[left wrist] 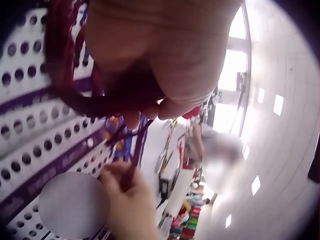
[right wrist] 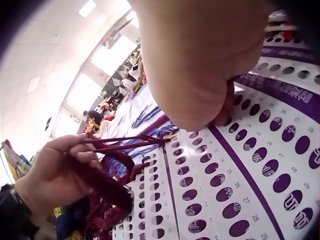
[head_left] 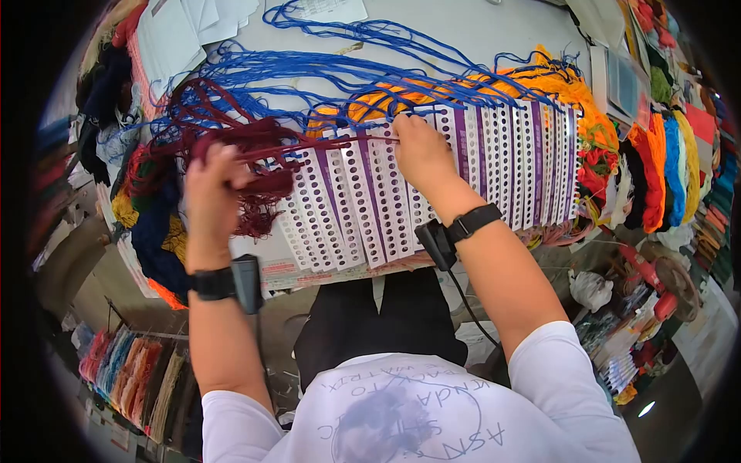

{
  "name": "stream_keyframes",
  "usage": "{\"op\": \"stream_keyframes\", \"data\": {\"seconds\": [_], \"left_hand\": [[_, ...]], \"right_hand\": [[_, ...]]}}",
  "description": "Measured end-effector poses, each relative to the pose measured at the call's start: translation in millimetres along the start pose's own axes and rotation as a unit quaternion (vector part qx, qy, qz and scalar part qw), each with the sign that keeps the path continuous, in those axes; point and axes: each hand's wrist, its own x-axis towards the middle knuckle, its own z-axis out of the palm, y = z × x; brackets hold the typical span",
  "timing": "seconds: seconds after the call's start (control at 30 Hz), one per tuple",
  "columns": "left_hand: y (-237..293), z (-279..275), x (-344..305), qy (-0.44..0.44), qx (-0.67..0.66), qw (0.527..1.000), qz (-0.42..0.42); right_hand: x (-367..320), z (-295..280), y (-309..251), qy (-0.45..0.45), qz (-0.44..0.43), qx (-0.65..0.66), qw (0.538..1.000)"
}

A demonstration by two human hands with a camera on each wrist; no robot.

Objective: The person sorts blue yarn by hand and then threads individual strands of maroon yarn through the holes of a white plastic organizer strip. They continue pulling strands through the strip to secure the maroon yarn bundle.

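Note:
My left hand (head_left: 212,193), blurred in the head view, grips a bundle of maroon thread (head_left: 266,185) at the left end of the cards. In the right wrist view its fingers curl round the dark skein (right wrist: 100,182). Maroon strands (head_left: 340,143) run taut from there to my right hand (head_left: 424,154), which pinches them at the top edge of the white and purple punched cards (head_left: 370,204). The cards overlap in a fanned row, with rows of round, numbered holes. In the right wrist view, the right fingertips are mostly hidden behind the palm.
Long blue threads (head_left: 309,65) and orange thread (head_left: 552,81) lie behind the cards on the white table (head_left: 432,35). Papers (head_left: 166,54) lie at the back left. Coloured skeins hang at both sides, including orange ones (head_left: 654,174) on the right.

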Motion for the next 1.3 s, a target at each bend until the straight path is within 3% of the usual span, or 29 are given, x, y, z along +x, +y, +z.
{"op": "stream_keyframes", "data": {"seconds": [0.03, 0.1, 0.2, 0.23, 0.33, 0.37, 0.43, 0.5, 0.57, 0.67, 0.77, 0.9, 0.97, 1.3], "left_hand": [[16, -20, 2, -0.033, -0.036, 0.999, 0.018], [45, -34, 1, 0.000, -0.053, 0.997, 0.063], [72, -34, -2, 0.134, -0.055, 0.980, 0.136], [76, -33, -6, 0.133, -0.056, 0.979, 0.142], [78, -4, -30, -0.011, -0.061, 0.984, 0.169], [79, 8, -40, -0.057, -0.063, 0.989, 0.122], [75, 31, -58, -0.174, -0.135, 0.974, 0.043], [69, 47, -71, -0.243, -0.182, 0.953, -0.004], [68, 59, -81, -0.270, -0.170, 0.948, -0.016], [81, 72, -96, -0.240, -0.259, 0.933, -0.066], [75, 57, -93, -0.263, -0.233, 0.934, -0.064], [79, 50, -96, -0.211, -0.201, 0.954, -0.072], [85, 48, -98, -0.210, -0.203, 0.953, -0.083], [93, 51, -107, -0.147, -0.180, 0.969, -0.078]], "right_hand": [[0, 2, 0, 0.004, 0.001, 0.002, 1.000], [1, 1, -2, 0.005, 0.024, 0.015, 1.000], [-2, -6, -7, -0.009, 0.017, 0.011, 1.000], [-5, -8, -10, -0.004, 0.014, 0.011, 1.000], [-16, -24, -29, 0.074, -0.004, 0.083, 0.994], [-18, -36, -43, 0.077, -0.013, 0.084, 0.993], [-23, -68, -84, 0.048, 0.009, 0.307, 0.950], [-30, -102, -127, 0.019, -0.018, 0.408, 0.913], [-35, -128, -158, 0.010, -0.098, 0.449, 0.888], [-39, -131, -172, -0.018, -0.066, 0.512, 0.856], [-42, -132, -174, -0.062, -0.030, 0.552, 0.831], [-49, -142, -179, -0.124, -0.002, 0.589, 0.799], [-50, -144, -182, -0.158, 0.013, 0.667, 0.728], [-56, -152, -187, -0.189, 0.032, 0.681, 0.707]]}}
